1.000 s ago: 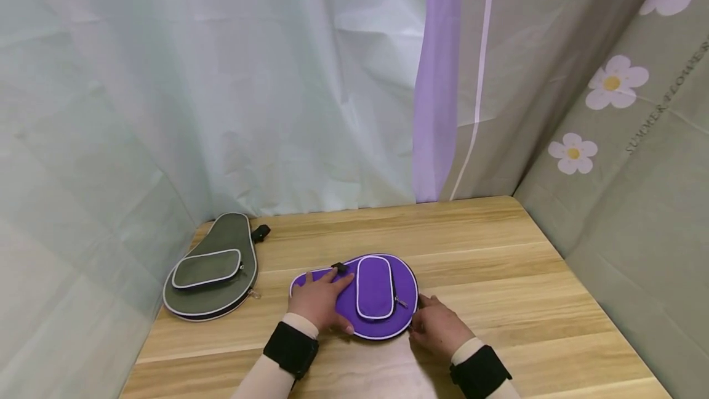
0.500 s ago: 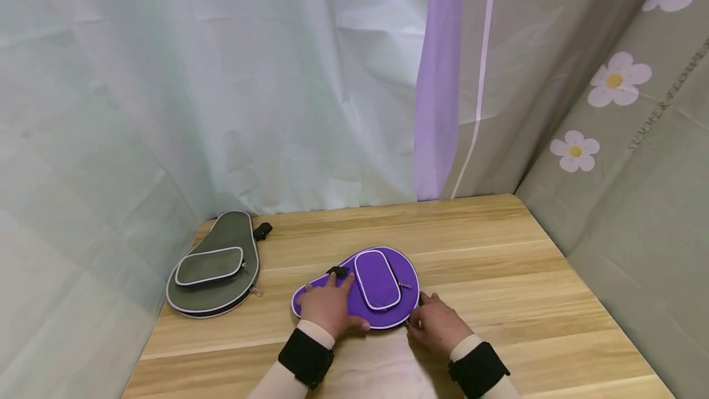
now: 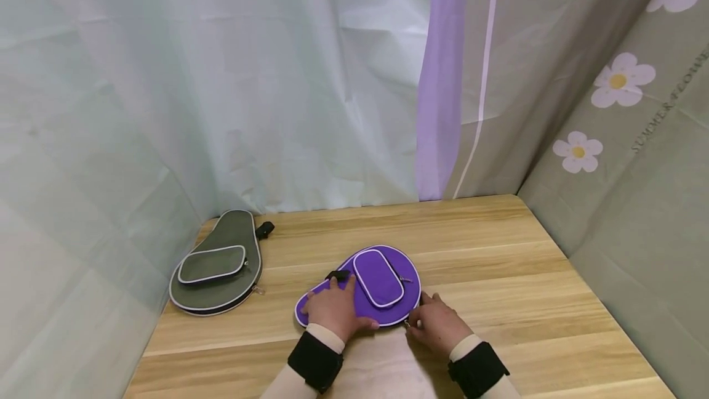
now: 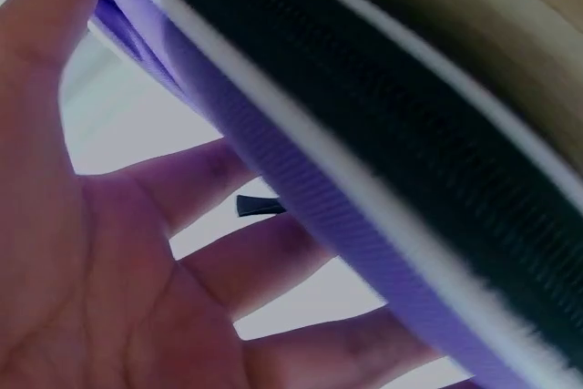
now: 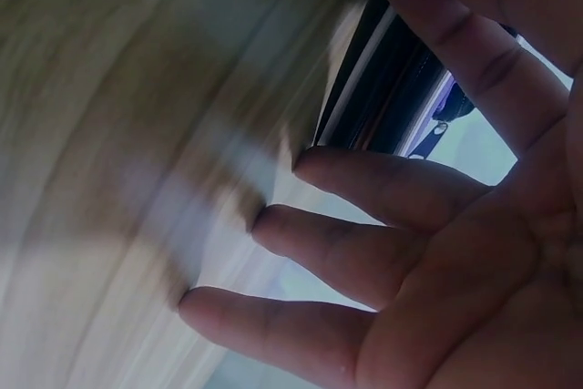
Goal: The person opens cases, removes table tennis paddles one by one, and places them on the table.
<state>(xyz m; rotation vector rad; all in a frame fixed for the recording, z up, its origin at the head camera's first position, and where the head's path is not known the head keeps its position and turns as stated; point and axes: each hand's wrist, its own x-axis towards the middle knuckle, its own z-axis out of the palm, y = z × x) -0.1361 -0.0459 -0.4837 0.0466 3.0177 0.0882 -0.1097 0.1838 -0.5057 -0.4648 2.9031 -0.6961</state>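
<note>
A purple table tennis bat case (image 3: 362, 306) with white piping lies on the table, narrow end to the left. My left hand (image 3: 335, 310) rests on its narrow part, fingers spread over the top, thumb along the near edge. In the left wrist view the case's dark zipped side (image 4: 364, 107) runs past the thumb and the nearly straight fingers. At the rounded right end, my right hand (image 3: 439, 324) pinches the zipper pull (image 3: 407, 323) between thumb and index finger. Its other fingers (image 5: 273, 325) touch the tabletop in the right wrist view.
A grey-green case (image 3: 224, 288) of the same shape, with a black strap (image 3: 264, 230), lies at the table's back left. The wooden table (image 3: 487, 245) is bordered by a pale curtain (image 3: 277, 109) behind and a flowered sheet (image 3: 637, 202) on the right.
The purple case has turned counterclockwise, its narrow end swinging nearer. My left hand has shifted right along with it. My right hand stays at the rounded end.
</note>
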